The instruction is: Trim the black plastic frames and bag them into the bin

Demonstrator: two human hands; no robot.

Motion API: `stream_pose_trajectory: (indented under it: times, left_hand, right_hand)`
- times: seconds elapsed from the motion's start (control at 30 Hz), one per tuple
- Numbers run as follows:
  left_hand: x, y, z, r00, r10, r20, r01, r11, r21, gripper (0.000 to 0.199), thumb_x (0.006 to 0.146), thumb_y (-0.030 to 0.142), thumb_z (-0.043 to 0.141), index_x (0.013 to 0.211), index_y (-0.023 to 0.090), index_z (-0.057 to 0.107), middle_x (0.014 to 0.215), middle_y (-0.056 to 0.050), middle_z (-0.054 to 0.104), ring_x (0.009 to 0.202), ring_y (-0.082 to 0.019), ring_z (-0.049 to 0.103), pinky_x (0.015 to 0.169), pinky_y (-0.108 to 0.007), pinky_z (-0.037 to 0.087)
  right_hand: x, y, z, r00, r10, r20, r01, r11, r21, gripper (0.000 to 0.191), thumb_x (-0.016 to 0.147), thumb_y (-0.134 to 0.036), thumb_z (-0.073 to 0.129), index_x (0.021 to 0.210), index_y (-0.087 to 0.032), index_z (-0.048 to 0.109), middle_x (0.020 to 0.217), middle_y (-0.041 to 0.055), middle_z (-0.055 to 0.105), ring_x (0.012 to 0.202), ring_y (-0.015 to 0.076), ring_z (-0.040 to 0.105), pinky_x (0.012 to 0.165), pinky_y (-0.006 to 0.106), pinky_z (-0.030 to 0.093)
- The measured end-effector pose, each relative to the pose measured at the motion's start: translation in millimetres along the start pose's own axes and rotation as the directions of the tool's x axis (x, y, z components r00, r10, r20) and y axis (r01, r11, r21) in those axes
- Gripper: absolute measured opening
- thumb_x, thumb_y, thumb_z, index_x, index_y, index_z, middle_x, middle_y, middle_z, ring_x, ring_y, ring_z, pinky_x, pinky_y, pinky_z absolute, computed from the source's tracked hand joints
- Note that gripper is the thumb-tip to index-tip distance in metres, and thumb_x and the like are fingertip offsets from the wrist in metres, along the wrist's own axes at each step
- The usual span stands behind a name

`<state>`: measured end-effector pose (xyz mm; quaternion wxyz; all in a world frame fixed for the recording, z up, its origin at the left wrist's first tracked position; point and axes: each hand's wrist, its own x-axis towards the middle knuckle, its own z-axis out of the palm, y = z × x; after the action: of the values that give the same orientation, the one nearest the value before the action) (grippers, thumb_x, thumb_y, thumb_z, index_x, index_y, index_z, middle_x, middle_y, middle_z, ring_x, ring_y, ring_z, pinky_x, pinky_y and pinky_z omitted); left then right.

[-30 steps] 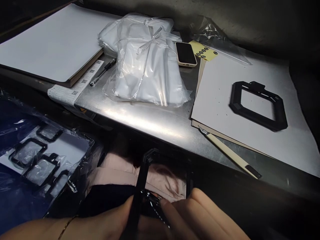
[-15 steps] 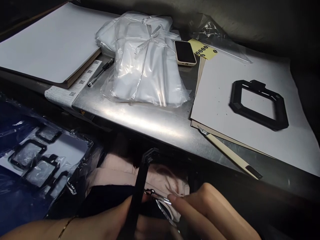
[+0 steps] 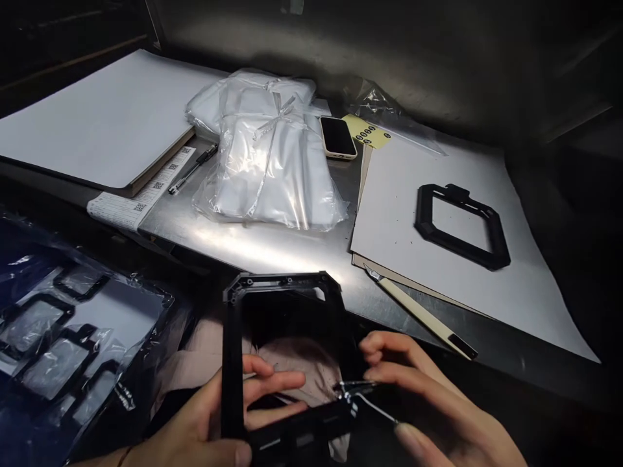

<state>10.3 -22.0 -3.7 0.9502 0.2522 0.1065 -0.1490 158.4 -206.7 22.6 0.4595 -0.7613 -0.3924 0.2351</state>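
My left hand (image 3: pixel 214 408) grips a black plastic frame (image 3: pixel 232 363) by its lower left, thumb in front and fingers through the opening. The frame stands upright with its large window facing me. My right hand (image 3: pixel 423 395) holds small metal nippers (image 3: pixel 357 395), their handles spread between thumb and fingers. The nippers' head is at the frame's lower right corner; whether its tips touch the plastic I cannot tell. A second black frame (image 3: pixel 423 214) lies flat on white sheets to the right. Near it rests a cream-handled craft knife (image 3: pixel 418 311).
On the metal bench (image 3: pixel 195 230) lie tied clear plastic bags (image 3: pixel 272 175), a phone (image 3: pixel 338 137), a yellow sticker sheet (image 3: pixel 372 133), a pen (image 3: pixel 192 170) and a white board stack (image 3: pixel 107 117). At lower left, a plastic-lined blue container (image 3: pixel 29 415) holds several black frames (image 3: pixel 58 363).
The held frame has turned from edge-on to facing me and risen. The nippers' handles have spread apart, and my left fingers now reach through the frame. The view has tilted up.
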Motion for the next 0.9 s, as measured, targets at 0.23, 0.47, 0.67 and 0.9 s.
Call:
stream_pose_trajectory:
  times: [0.23, 0.47, 0.67, 0.9]
  left_hand:
    - [26, -23, -2.9, 0.988, 0.123, 0.092, -0.139, 0.968, 0.208, 0.029, 0.069, 0.02, 0.062, 0.094, 0.031, 0.054, 0.138, -0.001, 0.029, 0.124, -0.024, 0.03, 0.099, -0.045, 0.019]
    - [29, 11, -12.0, 0.989, -0.14, -0.049, 0.145, 0.982, 0.119, 0.058, 0.08, 0.054, 0.024, 0.116, 0.013, 0.043, 0.099, -0.018, 0.063, 0.086, -0.031, 0.062, 0.062, -0.036, 0.046]
    - [37, 34, 2.5, 0.904, -0.414, 0.105, 0.379, 0.891, 0.25, 0.044, 0.079, 0.043, 0.037, 0.115, 0.018, 0.042, 0.086, -0.013, 0.069, 0.076, -0.027, 0.066, 0.051, -0.027, 0.046]
    - [4, 21, 23.4, 0.967, -0.223, -0.12, 0.253, 0.841, 0.479, 0.056, 0.076, 0.031, 0.052, 0.125, 0.018, 0.029, 0.097, -0.01, 0.067, 0.093, -0.023, 0.06, 0.087, -0.04, 0.037]
  right_hand:
    - [3, 28, 17, 0.961, 0.266, -0.069, -0.175, 0.786, 0.593, 0.023, 0.074, -0.037, 0.052, 0.093, -0.026, 0.058, 0.106, 0.0074, 0.058, 0.09, 0.0242, 0.058, 0.073, 0.037, 0.047]
    - [20, 25, -38, 0.957, 0.003, 0.291, -0.086, 0.959, 0.27, 0.017, 0.072, -0.033, 0.055, 0.085, -0.023, 0.058, 0.081, 0.0009, 0.057, 0.073, 0.0145, 0.055, 0.064, 0.027, 0.046]
    - [35, 11, -41, 0.875, 0.031, 0.483, -0.029, 1.0, -0.012, 0.014, 0.072, -0.02, 0.054, 0.085, -0.022, 0.058, 0.09, 0.002, 0.055, 0.083, 0.0145, 0.054, 0.074, 0.029, 0.044]
    - [3, -8, -25, 0.986, -0.166, -0.011, 0.154, 0.937, -0.314, 0.025, 0.075, -0.022, 0.054, 0.1, -0.024, 0.052, 0.09, 0.0034, 0.053, 0.082, 0.0133, 0.056, 0.065, 0.022, 0.049]
